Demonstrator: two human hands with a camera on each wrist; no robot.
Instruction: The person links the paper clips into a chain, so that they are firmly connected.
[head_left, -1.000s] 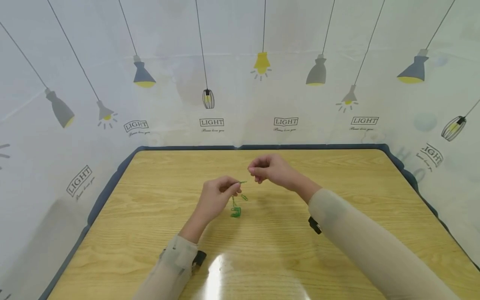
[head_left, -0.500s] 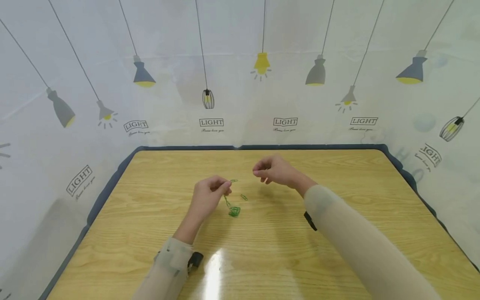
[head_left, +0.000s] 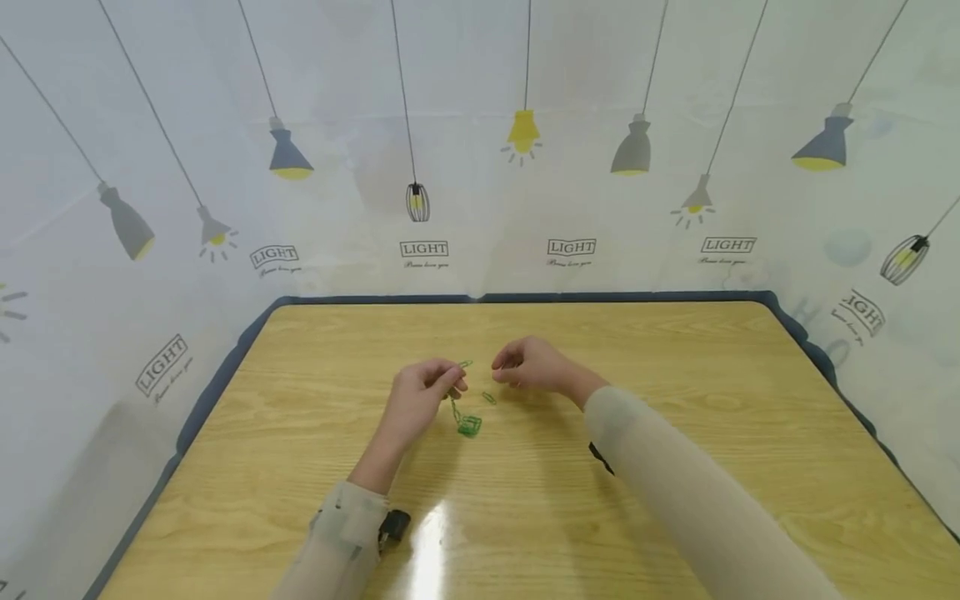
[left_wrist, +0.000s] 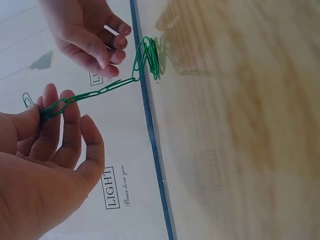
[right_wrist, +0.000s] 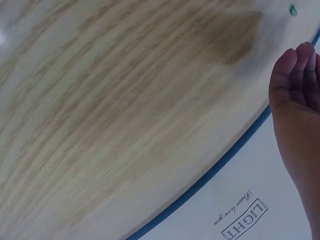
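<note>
My left hand (head_left: 453,385) pinches a chain of green paper clips (head_left: 454,407) just above the wooden table (head_left: 675,375). The chain's lower end lies bunched (head_left: 469,425) on the wood, and one clip (head_left: 467,364) sticks out past my fingertips. In the left wrist view the chain (left_wrist: 107,87) runs taut from my left hand (left_wrist: 47,112) to the bunch (left_wrist: 148,57). A single loose green clip (head_left: 488,398) lies just right of the chain. My right hand (head_left: 504,373) hovers low beside it with loosely curled fingers and nothing visible in them; the same right hand (left_wrist: 107,50) shows above the chain.
The table has a dark blue border (head_left: 225,367) and is closed in on three sides by a white backdrop (head_left: 480,167) printed with lamps. The right wrist view shows bare wood (right_wrist: 125,100), my right hand's fingers (right_wrist: 295,85) and a speck of green clip (right_wrist: 292,9).
My right hand has dropped and moved left, from above the chain's held end down toward the loose clip. My left hand shifted slightly left, still pinching the chain.
</note>
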